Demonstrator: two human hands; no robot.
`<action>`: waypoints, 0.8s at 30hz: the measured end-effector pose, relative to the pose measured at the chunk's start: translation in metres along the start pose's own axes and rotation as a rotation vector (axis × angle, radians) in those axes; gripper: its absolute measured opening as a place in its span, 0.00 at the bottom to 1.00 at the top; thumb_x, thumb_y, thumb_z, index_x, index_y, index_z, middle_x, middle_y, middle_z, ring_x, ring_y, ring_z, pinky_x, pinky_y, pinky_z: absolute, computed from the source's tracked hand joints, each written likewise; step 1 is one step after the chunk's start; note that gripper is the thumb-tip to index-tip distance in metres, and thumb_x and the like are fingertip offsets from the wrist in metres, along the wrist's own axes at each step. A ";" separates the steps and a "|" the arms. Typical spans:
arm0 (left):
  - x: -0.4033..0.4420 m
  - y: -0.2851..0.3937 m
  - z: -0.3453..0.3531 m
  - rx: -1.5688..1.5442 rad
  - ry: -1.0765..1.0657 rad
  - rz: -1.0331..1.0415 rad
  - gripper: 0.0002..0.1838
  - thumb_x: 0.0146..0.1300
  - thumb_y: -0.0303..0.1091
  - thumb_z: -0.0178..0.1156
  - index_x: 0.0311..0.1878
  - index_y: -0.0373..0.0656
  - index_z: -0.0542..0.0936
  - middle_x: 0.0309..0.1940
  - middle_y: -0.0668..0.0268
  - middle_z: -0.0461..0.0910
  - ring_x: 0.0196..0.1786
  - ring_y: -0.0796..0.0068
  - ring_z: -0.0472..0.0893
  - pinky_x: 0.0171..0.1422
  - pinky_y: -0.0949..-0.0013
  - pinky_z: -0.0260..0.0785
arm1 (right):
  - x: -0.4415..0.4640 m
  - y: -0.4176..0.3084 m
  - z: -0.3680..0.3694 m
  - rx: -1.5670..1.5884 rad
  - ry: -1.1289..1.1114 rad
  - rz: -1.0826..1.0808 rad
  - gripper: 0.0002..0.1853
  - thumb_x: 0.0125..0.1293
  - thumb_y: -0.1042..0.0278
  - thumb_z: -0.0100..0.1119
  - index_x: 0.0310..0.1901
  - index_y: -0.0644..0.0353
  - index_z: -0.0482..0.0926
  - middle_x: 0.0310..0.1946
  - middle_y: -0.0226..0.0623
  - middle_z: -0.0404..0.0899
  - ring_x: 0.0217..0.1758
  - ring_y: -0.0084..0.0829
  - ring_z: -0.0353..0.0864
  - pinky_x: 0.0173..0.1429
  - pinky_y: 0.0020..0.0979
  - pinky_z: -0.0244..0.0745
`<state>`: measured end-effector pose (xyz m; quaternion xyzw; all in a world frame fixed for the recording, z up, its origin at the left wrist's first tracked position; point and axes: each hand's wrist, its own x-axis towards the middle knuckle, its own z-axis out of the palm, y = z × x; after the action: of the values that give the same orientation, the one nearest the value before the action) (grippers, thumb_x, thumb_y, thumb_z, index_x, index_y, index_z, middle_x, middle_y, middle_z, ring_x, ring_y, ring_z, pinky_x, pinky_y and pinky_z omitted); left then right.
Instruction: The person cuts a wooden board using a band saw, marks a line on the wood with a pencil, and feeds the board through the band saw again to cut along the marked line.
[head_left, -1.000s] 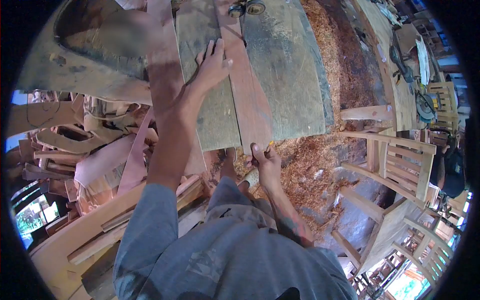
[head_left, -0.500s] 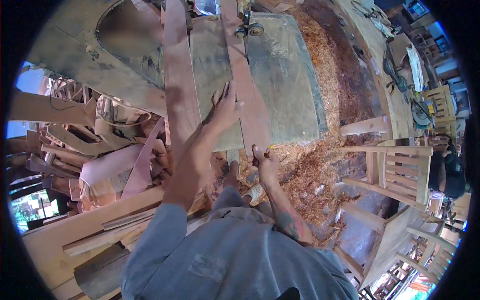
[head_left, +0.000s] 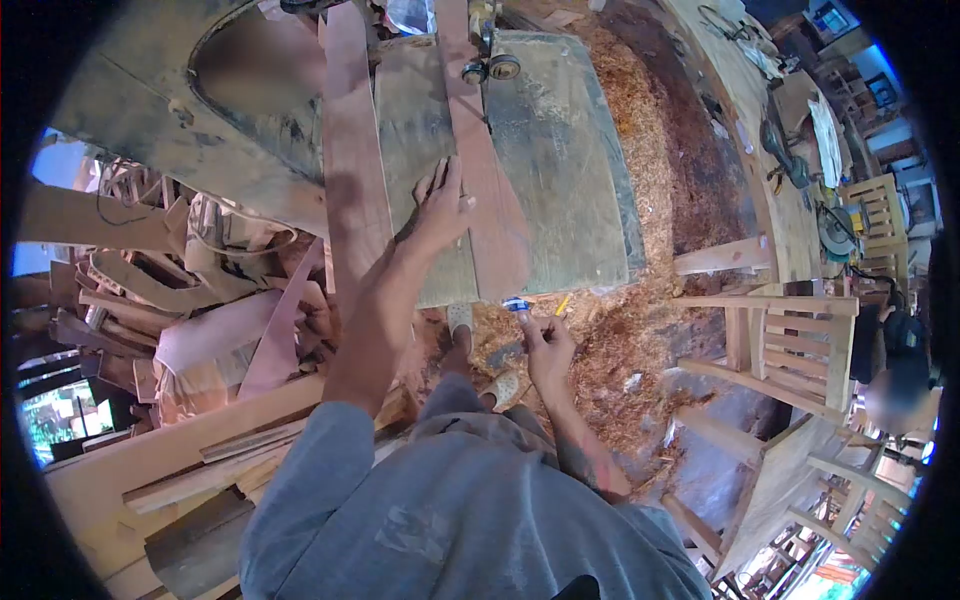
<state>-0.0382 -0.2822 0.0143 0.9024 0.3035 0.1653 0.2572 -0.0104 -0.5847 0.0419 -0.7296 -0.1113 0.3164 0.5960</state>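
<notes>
A reddish curved board (head_left: pixel 492 215) lies lengthwise on the worn wooden tabletop (head_left: pixel 560 190). Beside its left edge rests my left hand (head_left: pixel 438 212), fingers stretched forward and thumb touching the board. My right hand (head_left: pixel 548 350) is just past the near edge of the tabletop, closed on a small blue-and-white object (head_left: pixel 515 304) at the board's near end. A thin yellow stick like a pencil (head_left: pixel 562 304) pokes up from the same hand; its lower part is hidden. A second long reddish board (head_left: pixel 355 160) passes left of my left forearm.
Metal rollers (head_left: pixel 490 69) stand over the far tabletop. Wood scraps (head_left: pixel 215 340) are piled at left. Shavings (head_left: pixel 610 350) cover the floor. Wooden chair frames (head_left: pixel 790 350) and a workbench (head_left: pixel 745 110) with tools line the right. Another person (head_left: pixel 900 350) is at the far right.
My right hand has moved slightly back and right, off the board's end, and the blue-and-white object now shows in it. Since the earliest frame, my left hand has come nearer along the board.
</notes>
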 end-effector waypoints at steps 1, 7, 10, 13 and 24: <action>0.001 0.003 -0.004 -0.009 -0.023 -0.032 0.43 0.67 0.33 0.60 0.78 0.29 0.50 0.77 0.37 0.56 0.81 0.46 0.54 0.81 0.44 0.34 | -0.003 -0.003 -0.002 -0.029 0.047 -0.048 0.15 0.69 0.62 0.70 0.30 0.62 0.79 0.23 0.26 0.75 0.28 0.16 0.70 0.33 0.24 0.67; 0.012 -0.005 -0.004 -0.018 -0.042 -0.019 0.44 0.67 0.34 0.60 0.79 0.31 0.49 0.77 0.36 0.55 0.82 0.46 0.53 0.81 0.44 0.34 | 0.013 -0.022 0.002 -0.272 0.135 -0.370 0.10 0.69 0.66 0.68 0.44 0.64 0.82 0.32 0.35 0.80 0.35 0.26 0.77 0.40 0.30 0.73; 0.019 -0.008 -0.004 -0.005 -0.045 -0.019 0.44 0.67 0.35 0.60 0.79 0.31 0.49 0.77 0.36 0.55 0.82 0.47 0.53 0.82 0.44 0.34 | 0.032 -0.029 0.012 -0.443 0.126 -0.536 0.14 0.68 0.65 0.68 0.51 0.61 0.81 0.37 0.41 0.82 0.41 0.37 0.78 0.46 0.37 0.73; 0.023 -0.011 -0.002 -0.003 -0.031 -0.013 0.44 0.67 0.36 0.60 0.79 0.31 0.49 0.77 0.37 0.56 0.83 0.48 0.52 0.82 0.43 0.34 | 0.049 -0.032 0.023 -0.556 0.090 -0.569 0.18 0.66 0.64 0.69 0.56 0.59 0.81 0.39 0.43 0.82 0.45 0.44 0.77 0.51 0.43 0.70; 0.042 -0.019 -0.002 0.008 -0.059 -0.038 0.45 0.66 0.36 0.61 0.79 0.31 0.49 0.77 0.39 0.57 0.83 0.47 0.50 0.80 0.37 0.34 | 0.075 -0.034 0.041 -0.682 0.097 -0.584 0.21 0.62 0.64 0.73 0.54 0.62 0.83 0.41 0.47 0.82 0.45 0.46 0.80 0.52 0.45 0.73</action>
<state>-0.0158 -0.2416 0.0115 0.9020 0.3135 0.1325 0.2656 0.0311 -0.5026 0.0454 -0.8364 -0.3822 0.0457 0.3902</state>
